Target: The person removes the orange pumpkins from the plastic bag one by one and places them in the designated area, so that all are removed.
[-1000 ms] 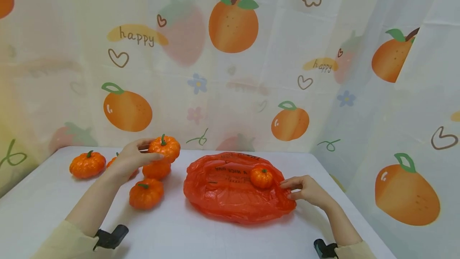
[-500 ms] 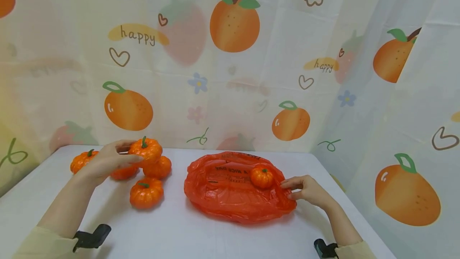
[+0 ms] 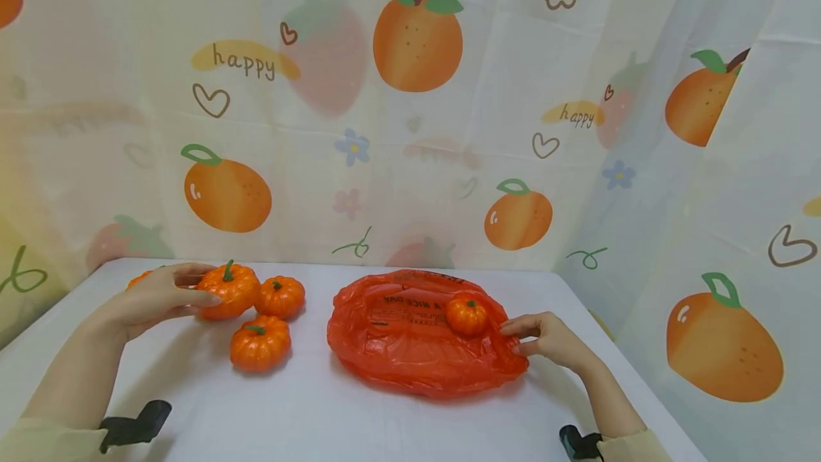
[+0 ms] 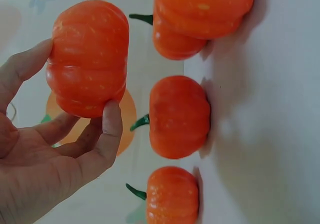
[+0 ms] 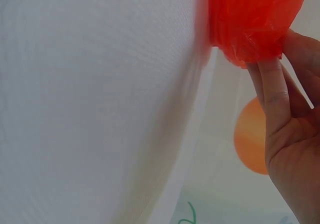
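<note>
In the head view my left hand (image 3: 160, 296) holds a small orange pumpkin (image 3: 229, 291) with a green stem, thumb on one side and fingers on the other. The left wrist view shows this held pumpkin (image 4: 89, 59) apart from the tabletop. Just right of it sit a second pumpkin (image 3: 280, 297) and a nearer one (image 3: 259, 343). Another pumpkin (image 3: 140, 279) is mostly hidden behind my left hand. My right hand (image 3: 551, 339) pinches the right edge of a red plastic bag (image 3: 398, 369), spread wide. A small pumpkin (image 3: 467, 314) lies at the bag's right part.
Everything stands on a table with a white cloth (image 3: 333, 426). A fruit-printed curtain (image 3: 423, 177) hangs behind the table and along its right side. Black wrist mounts (image 3: 136, 425) are strapped at both sleeves.
My left hand has moved left and lower with the pumpkin, now in front of the others at the left. My right hand and the bag have stayed in place.
</note>
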{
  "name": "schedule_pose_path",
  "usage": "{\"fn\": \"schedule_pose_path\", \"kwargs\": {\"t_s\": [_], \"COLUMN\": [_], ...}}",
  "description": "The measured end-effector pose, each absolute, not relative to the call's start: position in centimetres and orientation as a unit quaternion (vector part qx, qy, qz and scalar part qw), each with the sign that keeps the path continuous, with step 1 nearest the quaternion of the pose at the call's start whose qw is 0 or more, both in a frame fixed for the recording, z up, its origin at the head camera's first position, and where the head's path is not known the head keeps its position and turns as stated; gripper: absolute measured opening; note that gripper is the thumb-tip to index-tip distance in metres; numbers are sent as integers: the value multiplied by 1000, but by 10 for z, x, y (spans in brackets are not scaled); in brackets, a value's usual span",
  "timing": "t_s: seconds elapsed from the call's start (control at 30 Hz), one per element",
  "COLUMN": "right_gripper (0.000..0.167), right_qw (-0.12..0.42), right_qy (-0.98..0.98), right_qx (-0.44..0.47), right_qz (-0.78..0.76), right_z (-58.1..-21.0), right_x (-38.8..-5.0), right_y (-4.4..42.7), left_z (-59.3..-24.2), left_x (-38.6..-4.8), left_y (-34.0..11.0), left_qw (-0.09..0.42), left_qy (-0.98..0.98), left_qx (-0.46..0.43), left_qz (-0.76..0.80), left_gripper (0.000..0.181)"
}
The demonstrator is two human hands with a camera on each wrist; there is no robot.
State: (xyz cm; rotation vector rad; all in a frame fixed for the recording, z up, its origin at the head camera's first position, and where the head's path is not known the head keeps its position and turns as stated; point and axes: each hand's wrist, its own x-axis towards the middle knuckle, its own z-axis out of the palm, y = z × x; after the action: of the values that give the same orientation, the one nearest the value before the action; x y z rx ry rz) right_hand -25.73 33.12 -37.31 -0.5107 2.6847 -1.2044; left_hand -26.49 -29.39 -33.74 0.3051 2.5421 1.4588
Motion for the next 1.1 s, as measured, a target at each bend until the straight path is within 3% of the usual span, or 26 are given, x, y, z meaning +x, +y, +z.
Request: {"fn": "schedule_pose_path", "kwargs": {"t_s": [1.1], "right_gripper": [34], "right_qw": [84], "right_qy": [891], "right_qx": [-165], "right_qz": [-415], "right_z": [-375], "right_x": [-257], "right_y": [333], "left_z": [-371], "left_x": [-259], "left_y": [-349], "left_qw": [197], "left_qy": [849], "left_qx": [130], "left_qz": [472], "left_gripper": [73]}}
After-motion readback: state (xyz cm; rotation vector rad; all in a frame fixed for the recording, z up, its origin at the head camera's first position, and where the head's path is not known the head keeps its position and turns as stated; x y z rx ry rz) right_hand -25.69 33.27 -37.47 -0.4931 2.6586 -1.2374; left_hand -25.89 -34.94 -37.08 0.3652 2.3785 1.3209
